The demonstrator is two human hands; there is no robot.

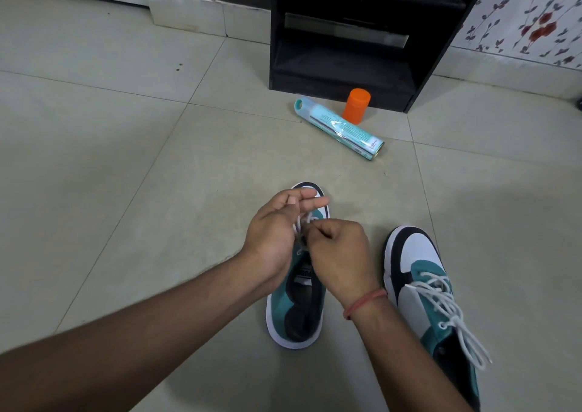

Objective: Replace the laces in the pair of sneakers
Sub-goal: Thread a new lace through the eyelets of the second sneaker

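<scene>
Left shoe on floor, between both hands. Right hand pinches lace; left hand fingers straight, apparently steadying it. Risk: lace end slips, pulling back out of its eyelet. Right shoe laced.

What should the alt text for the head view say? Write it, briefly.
Both hands work a white lace on a teal sneaker on the tiled floor: right hand pinching it, left hand alongside. A second, laced sneaker stands at right; a spray can lies beyond.
</scene>
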